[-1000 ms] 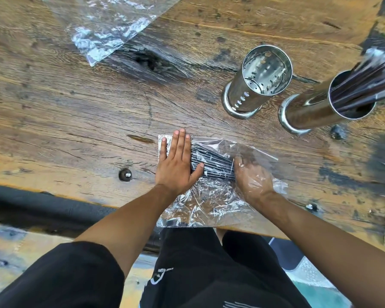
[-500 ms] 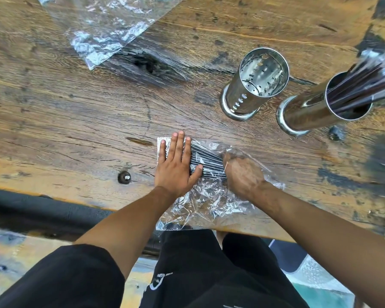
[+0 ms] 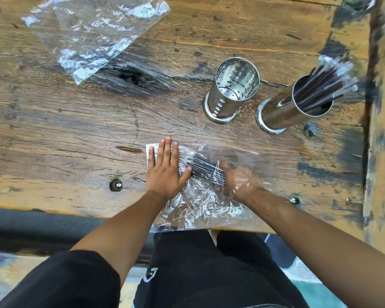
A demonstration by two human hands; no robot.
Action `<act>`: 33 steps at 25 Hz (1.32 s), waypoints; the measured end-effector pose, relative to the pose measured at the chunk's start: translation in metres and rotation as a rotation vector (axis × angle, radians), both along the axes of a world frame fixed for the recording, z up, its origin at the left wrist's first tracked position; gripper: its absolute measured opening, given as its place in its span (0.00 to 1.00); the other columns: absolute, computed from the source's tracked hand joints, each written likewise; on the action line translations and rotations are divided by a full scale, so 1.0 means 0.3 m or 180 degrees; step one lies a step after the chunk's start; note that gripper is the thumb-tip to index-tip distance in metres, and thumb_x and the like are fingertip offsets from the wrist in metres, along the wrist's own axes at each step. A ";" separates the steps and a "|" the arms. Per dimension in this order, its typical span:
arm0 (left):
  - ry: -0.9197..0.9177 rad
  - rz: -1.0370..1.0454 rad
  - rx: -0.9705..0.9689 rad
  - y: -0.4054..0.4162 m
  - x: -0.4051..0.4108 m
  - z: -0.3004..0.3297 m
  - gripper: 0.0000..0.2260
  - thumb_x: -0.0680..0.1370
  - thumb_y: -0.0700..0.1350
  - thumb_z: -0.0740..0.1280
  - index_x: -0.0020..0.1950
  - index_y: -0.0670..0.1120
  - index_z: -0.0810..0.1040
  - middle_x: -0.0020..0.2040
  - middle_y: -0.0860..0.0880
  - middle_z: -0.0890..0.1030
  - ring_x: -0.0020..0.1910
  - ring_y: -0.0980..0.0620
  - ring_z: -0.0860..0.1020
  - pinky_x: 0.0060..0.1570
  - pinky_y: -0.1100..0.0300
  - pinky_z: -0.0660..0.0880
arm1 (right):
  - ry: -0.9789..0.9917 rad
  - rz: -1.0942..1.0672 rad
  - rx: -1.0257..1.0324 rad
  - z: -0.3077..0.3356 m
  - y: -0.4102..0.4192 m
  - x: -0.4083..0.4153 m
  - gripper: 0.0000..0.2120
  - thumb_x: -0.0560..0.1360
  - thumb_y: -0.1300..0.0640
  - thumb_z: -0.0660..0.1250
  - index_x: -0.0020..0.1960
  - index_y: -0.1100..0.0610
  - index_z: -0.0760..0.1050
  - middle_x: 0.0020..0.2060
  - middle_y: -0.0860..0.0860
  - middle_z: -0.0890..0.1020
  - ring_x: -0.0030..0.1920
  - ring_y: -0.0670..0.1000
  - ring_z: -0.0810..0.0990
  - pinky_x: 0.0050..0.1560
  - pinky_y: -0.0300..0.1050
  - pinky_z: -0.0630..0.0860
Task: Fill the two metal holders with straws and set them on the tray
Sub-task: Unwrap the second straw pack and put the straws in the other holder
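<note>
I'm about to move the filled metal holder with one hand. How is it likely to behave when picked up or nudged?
The filled holder is tall and narrow on a flared base, so a push near the rim may tip it. Its polished wall probably feels slippery. The straws lean loosely to one side and stick out past the rim, so they will likely shift or spill if it tilts.

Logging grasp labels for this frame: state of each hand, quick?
Left hand: open, flat, pressing down the plastic bag of straws.
Right hand: inside the bag at the straws; grip cannot be told through the plastic.
</note>
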State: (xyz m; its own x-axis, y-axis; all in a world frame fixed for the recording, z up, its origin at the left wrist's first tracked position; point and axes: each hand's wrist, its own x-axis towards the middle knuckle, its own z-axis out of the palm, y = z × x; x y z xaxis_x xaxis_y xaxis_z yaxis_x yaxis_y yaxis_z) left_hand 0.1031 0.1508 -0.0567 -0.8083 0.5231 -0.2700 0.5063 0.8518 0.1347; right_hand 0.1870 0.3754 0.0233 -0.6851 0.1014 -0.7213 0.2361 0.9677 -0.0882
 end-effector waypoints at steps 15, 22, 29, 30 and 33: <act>-0.0751 -0.0108 -0.0525 -0.015 0.011 0.128 0.33 0.84 0.62 0.40 0.82 0.47 0.31 0.81 0.44 0.27 0.80 0.42 0.28 0.80 0.38 0.37 | -0.0434 -0.0275 0.0009 0.067 -0.109 -0.074 0.15 0.78 0.59 0.66 0.64 0.59 0.76 0.48 0.53 0.83 0.48 0.54 0.84 0.50 0.50 0.84; -0.0792 -0.0098 -0.0602 -0.008 0.015 0.152 0.32 0.85 0.59 0.40 0.80 0.47 0.28 0.80 0.42 0.26 0.80 0.40 0.29 0.80 0.37 0.36 | -0.0635 -0.0544 0.0080 0.069 -0.171 -0.139 0.07 0.77 0.62 0.72 0.43 0.57 0.74 0.36 0.49 0.78 0.33 0.46 0.77 0.35 0.39 0.78; -0.0876 -0.0053 -0.0678 -0.007 0.015 0.137 0.32 0.84 0.61 0.38 0.80 0.47 0.28 0.80 0.43 0.26 0.79 0.41 0.28 0.80 0.37 0.38 | -0.0679 -0.1158 -0.0224 0.034 -0.209 -0.119 0.10 0.77 0.64 0.66 0.40 0.57 0.68 0.37 0.50 0.76 0.31 0.46 0.75 0.29 0.38 0.73; -0.0889 -0.0050 -0.0668 -0.010 0.014 0.134 0.33 0.84 0.62 0.38 0.81 0.47 0.28 0.80 0.43 0.26 0.79 0.41 0.28 0.80 0.38 0.38 | -0.0674 -0.1244 -0.0267 0.043 -0.191 -0.105 0.11 0.78 0.64 0.66 0.40 0.56 0.67 0.37 0.50 0.75 0.30 0.46 0.74 0.30 0.38 0.75; -0.0920 0.0161 -0.0629 -0.026 0.004 0.147 0.34 0.83 0.64 0.39 0.82 0.47 0.32 0.81 0.43 0.30 0.81 0.41 0.31 0.80 0.39 0.36 | -0.0462 -0.1365 -0.0709 0.104 -0.099 -0.064 0.10 0.76 0.58 0.71 0.43 0.50 0.70 0.32 0.49 0.77 0.24 0.44 0.75 0.25 0.39 0.78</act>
